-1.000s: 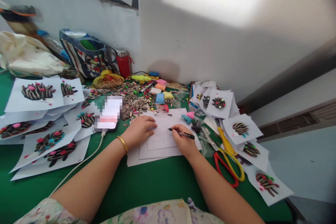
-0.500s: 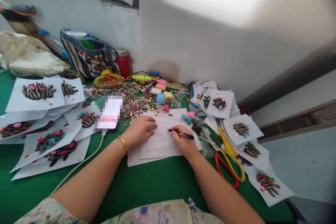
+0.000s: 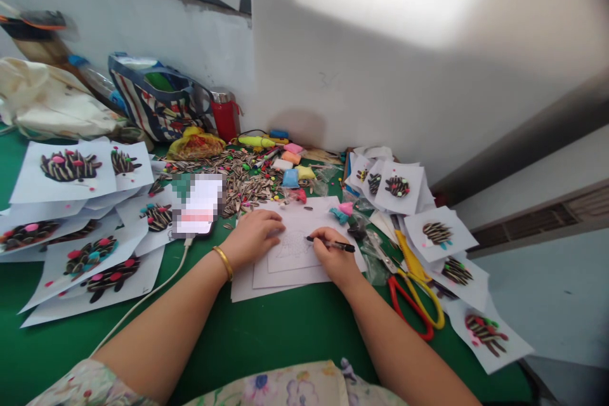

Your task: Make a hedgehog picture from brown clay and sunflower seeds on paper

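My right hand [image 3: 333, 257] is closed round a black pen [image 3: 341, 245], its tip at the right side of a line drawing on a white sheet of paper [image 3: 285, 264]. The drawing looks like an outlined animal shape; its finer lines are too small to read. My left hand [image 3: 254, 235] lies flat on the left part of the sheet, fingers stretched out, holding nothing. More white sheets [image 3: 242, 292] lie under the top one. Sunflower seeds [image 3: 252, 184] are heaped just beyond my left hand.
A phone [image 3: 197, 206] on a white cable stands left of the papers. Seed-covered pictures [image 3: 61, 168] are stacked at the left, others [image 3: 435, 235] at the right. Scissors [image 3: 413, 292] and a yellow cutter [image 3: 408, 257] lie right of my hand. Behind are clay packs [image 3: 290, 177] and a red flask [image 3: 224, 117].
The pen and my right fingers have shifted slightly to the right and down over the drawing. My left hand stays in place.
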Tool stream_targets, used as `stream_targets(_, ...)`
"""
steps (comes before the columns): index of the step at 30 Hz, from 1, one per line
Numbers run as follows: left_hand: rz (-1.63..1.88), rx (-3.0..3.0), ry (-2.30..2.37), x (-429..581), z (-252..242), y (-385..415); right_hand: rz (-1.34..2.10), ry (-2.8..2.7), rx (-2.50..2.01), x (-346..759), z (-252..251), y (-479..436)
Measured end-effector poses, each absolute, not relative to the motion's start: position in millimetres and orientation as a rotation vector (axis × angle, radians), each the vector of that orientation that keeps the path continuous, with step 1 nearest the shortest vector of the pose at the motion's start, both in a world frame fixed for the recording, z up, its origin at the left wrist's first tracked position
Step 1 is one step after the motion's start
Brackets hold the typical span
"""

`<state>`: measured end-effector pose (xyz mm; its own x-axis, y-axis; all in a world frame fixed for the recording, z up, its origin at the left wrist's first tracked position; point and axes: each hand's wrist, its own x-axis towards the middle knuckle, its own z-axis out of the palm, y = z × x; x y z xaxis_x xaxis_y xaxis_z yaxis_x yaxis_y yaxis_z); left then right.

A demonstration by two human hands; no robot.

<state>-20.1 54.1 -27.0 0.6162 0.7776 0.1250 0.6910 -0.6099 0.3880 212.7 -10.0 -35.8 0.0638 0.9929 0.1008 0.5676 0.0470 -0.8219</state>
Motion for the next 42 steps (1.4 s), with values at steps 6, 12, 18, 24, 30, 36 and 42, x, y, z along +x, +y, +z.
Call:
stream_targets(6,0.411,2.537,1.186,-20.3,-26.3,54.0,0.738,-1.577,-1.622,213.6,-36.2,-11.1)
stream_targets(12,0.414,2.515,1.188,-19.0,-24.5,53.9,0.714,-1.603,-1.621,213.2,-36.1,-11.1)
stream_targets(18,0.428,2.505,1.187,-19.6,-25.9,54.1,0.731,-1.554,-1.6,216.5,-38.8,-11.8)
stream_targets(24,0.416,2.523,1.184,-19.4,-26.1,54.3,0.734,-1.573,-1.62,216.5,-38.8,-12.1)
stream_targets(30,0.412,2.529,1.187,-19.5,-25.2,53.9,0.744,-1.568,-1.622,216.1,-38.0,-12.7)
stream_targets(36,0.415,2.525,1.18,-19.4,-25.9,54.6,0.73,-1.504,-1.632,218.3,-37.5,-13.8)
stream_targets(42,0.448,2.508,1.176,-19.5,-26.3,54.3,0.703,-1.556,-1.653,217.7,-38.8,-13.1)
